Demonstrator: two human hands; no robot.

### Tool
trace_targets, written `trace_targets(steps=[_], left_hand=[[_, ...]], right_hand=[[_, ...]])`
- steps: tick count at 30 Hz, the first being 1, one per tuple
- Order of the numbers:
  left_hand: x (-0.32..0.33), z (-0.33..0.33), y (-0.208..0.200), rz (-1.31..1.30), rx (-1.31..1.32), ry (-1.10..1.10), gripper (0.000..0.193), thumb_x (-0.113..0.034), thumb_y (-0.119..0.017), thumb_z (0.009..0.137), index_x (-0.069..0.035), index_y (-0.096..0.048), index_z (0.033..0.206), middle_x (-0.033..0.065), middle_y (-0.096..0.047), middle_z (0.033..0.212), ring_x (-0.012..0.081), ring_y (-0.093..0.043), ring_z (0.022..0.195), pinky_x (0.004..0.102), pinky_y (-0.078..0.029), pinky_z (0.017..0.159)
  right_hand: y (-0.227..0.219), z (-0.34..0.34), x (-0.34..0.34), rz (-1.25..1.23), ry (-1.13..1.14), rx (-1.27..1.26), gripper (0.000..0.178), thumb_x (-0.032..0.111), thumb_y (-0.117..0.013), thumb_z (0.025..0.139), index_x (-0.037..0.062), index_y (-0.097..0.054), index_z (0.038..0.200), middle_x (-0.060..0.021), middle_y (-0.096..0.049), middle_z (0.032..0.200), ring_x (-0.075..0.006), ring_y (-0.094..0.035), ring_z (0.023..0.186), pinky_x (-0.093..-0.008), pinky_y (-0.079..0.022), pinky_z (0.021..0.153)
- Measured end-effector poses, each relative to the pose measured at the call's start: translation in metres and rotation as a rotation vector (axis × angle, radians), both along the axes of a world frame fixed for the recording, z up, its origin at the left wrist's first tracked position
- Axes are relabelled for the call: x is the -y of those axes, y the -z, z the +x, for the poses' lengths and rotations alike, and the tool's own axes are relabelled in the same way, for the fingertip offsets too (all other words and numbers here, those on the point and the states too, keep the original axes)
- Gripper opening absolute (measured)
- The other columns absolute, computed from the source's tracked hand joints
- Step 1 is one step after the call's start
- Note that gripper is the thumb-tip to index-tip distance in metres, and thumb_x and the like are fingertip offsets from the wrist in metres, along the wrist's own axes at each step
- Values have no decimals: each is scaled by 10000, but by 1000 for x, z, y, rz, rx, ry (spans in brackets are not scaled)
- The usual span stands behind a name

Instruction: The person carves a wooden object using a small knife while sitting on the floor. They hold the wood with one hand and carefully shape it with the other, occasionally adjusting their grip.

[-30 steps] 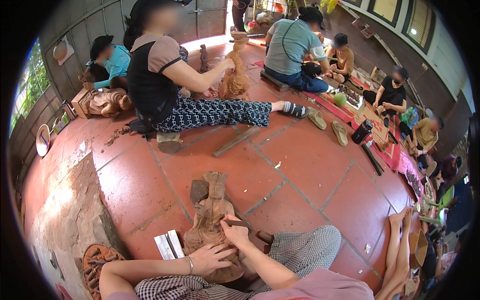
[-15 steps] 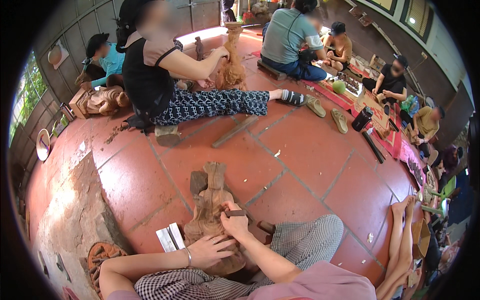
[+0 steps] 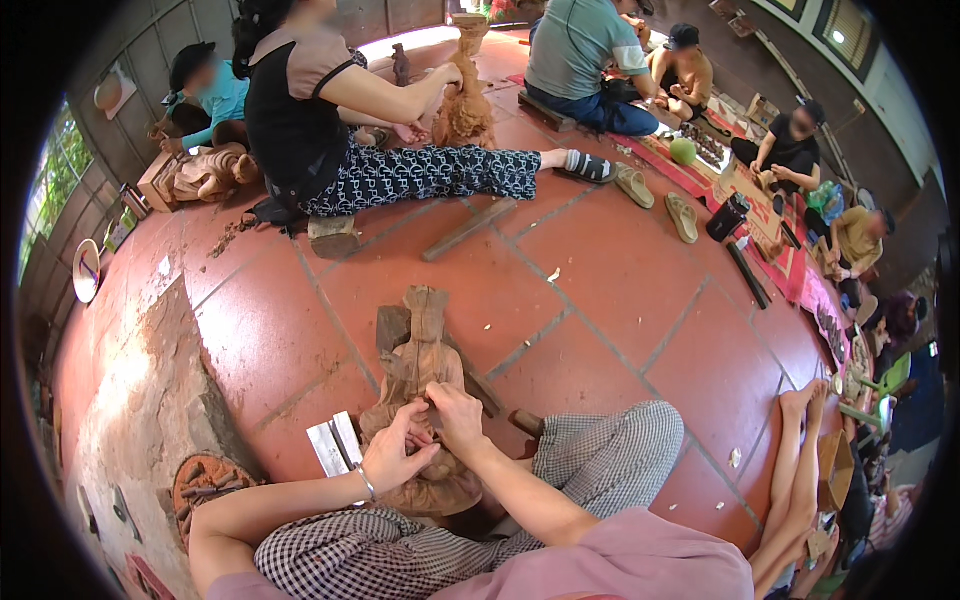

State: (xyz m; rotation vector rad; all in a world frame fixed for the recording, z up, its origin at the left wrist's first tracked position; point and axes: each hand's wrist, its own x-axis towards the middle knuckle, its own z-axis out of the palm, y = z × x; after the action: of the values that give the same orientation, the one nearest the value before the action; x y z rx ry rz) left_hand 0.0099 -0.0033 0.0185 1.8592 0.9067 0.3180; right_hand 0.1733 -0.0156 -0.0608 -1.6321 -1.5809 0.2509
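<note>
A carved wooden figure (image 3: pixel 440 365) lies on its back between my legs, its narrow end pointing away from me and resting by a dark wood block (image 3: pixel 393 328). My left hand (image 3: pixel 400 445) hovers at the carving's middle with its fingers curled inward. Beside it my right hand (image 3: pixel 456 415) is closed, its fingertips bent down at the figure's surface. The two hands nearly meet over the wood. Whatever sits between their fingers is hidden from view. White strips (image 3: pixel 335 445) lie at the carving's left side.
A stone slab (image 3: pixel 150 400) fills the left, with a round hollow (image 3: pixel 205 480) of short sticks. Ahead, a person (image 3: pixel 300 110) sits at another carving (image 3: pixel 465 110). Sandals (image 3: pixel 682 218), a wood stick (image 3: pixel 470 228) and a dark bar (image 3: pixel 748 275) lie on the tiles. Bare legs (image 3: pixel 800 460) stretch at right.
My left hand has lifted from lying flat on the carving and curled up beside the right. The dark brown piece seen in my right hand no longer shows. The view has tilted slightly.
</note>
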Motion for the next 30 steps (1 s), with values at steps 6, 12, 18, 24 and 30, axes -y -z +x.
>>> trace_targets(steps=[6,12,18,24,30], left_hand=[[-3,8,-5,50,-47,-14,404,-196,-719,894,-50,-514,1209,117,-676,908,207,-695,762,325,-566,735],[-5,9,-2,269,22,19,298,-189,-696,903,-42,-562,1124,139,-671,933,268,-693,815,336,-545,738],[-19,5,21,341,112,-68,130,-107,-663,884,-16,-655,976,153,-666,881,334,-661,807,377,-530,731],[-19,-1,19,240,127,-64,123,-32,-612,896,17,-682,984,151,-666,892,282,-666,844,357,-514,759],[-9,-2,7,215,32,-99,126,-31,-606,892,9,-682,984,144,-645,853,282,-649,812,362,-502,736]], right_hand=[[-9,-1,0,-32,-63,114,201,143,-679,720,103,-542,862,-86,-588,791,-304,-660,752,-415,-520,560],[-6,2,1,-29,-42,124,214,142,-682,723,100,-530,869,-89,-591,826,-308,-665,771,-414,-532,553],[0,0,-2,13,-42,152,213,140,-712,680,96,-551,813,-85,-608,780,-291,-652,754,-409,-529,569],[-4,0,0,23,-41,113,215,167,-751,641,100,-604,784,-47,-617,743,-257,-632,746,-380,-524,588],[-5,3,2,-18,-192,92,217,142,-755,638,96,-661,829,-39,-626,757,-243,-621,754,-357,-517,617]])
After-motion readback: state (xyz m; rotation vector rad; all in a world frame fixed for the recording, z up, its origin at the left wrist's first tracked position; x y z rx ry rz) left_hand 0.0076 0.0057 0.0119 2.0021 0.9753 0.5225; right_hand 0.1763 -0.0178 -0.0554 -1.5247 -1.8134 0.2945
